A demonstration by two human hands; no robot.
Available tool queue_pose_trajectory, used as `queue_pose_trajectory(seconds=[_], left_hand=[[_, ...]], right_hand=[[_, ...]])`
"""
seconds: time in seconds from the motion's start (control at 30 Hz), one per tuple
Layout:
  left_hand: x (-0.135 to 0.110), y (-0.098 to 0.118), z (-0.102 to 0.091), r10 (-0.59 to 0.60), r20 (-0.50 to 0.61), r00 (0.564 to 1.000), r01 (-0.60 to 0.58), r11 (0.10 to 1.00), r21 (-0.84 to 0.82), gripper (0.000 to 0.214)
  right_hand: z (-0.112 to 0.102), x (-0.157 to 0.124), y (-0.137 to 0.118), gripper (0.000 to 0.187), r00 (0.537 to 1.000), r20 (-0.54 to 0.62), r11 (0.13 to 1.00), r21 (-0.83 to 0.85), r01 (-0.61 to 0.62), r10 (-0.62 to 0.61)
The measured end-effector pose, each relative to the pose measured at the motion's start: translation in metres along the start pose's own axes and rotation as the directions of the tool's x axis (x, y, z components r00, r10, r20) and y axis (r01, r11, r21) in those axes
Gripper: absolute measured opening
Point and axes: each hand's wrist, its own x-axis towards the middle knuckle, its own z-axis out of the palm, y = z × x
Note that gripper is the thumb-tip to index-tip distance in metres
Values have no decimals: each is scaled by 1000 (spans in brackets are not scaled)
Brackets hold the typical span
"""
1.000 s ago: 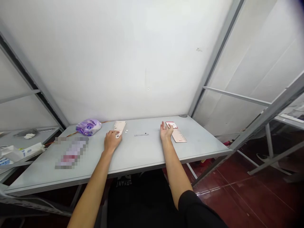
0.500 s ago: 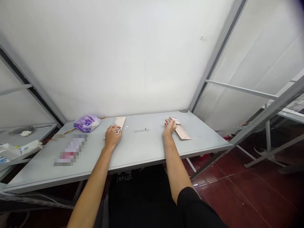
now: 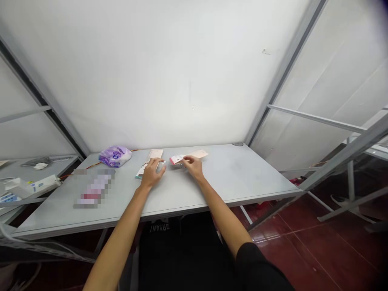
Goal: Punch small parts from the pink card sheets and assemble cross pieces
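My right hand point(image 3: 192, 167) sits near the middle of the pale grey table point(image 3: 242, 182), its fingers shut on a pink-and-cream paper card point(image 3: 189, 157). My left hand point(image 3: 153, 173) lies to its left, over a white strip with a green edge point(image 3: 141, 171). Its fingertips reach towards the small white discs, which are hidden. A cream card point(image 3: 155, 153) lies just beyond my left hand, and I cannot tell whether that hand grips anything.
A purple soft packet point(image 3: 115, 157) stands at the table's back left, with a thin orange cable behind it. A blurred flat item point(image 3: 93, 188) lies at the front left. A white power strip point(image 3: 45, 182) sits on a shelf at left. Grey metal frames flank the table.
My right hand has moved left across the table with the pink-and-cream card in its fingers. My left hand has shifted slightly right, and the view has tilted a little.
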Motion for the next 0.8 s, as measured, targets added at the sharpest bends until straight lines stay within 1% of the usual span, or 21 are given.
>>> queue_pose_trajectory(seconds=[0.07,0.17,0.27,0.37,0.47,0.5,0.57,0.6,0.63,0.67,0.7,0.73,0.77,0.8], left_hand=[[-1,4,1,44,67,997,-43,999,-10,35],[-4,11,4,53,196,979,-56,998,6,49],[-7,14,6,34,262,964,-45,998,37,50],[-8,13,8,30,259,965,-43,998,42,45],[-7,11,8,38,189,981,-43,999,18,38],[-7,11,8,48,153,987,-49,999,3,35],[-5,12,6,65,59,996,-64,998,-29,29],[-4,13,5,65,7,998,-64,997,-43,28],[-3,14,3,55,-47,997,-57,997,-55,27],[-2,14,1,35,-99,995,-42,997,-68,27],[-1,14,-1,8,-144,990,-20,996,-86,27],[0,13,-3,-27,-175,984,7,993,-114,27],[1,13,-4,-67,-193,979,37,987,-154,28],[2,12,-5,-108,-199,974,67,977,-202,29]], right_hand=[[9,-6,-1,20,986,141,996,0,94,-93],[16,-13,-3,19,938,294,982,26,185,-185],[19,-18,-7,16,906,366,976,28,215,-210],[20,-22,-11,15,906,370,977,40,207,-207],[19,-20,-14,17,901,367,972,49,228,-230],[17,-17,-14,19,909,339,970,46,240,-241],[9,-9,-10,23,945,213,967,7,254,-250],[2,-4,-6,23,963,117,968,-35,248,-243],[-5,1,-2,21,971,45,966,-105,237,-233],[-13,6,3,19,975,31,958,-180,223,-221],[-21,9,8,18,976,77,943,-251,216,-203],[-28,12,13,23,969,175,925,-310,221,-173],[-34,15,18,26,949,284,900,-364,239,-138],[-37,16,22,25,925,364,876,-405,260,-107]])
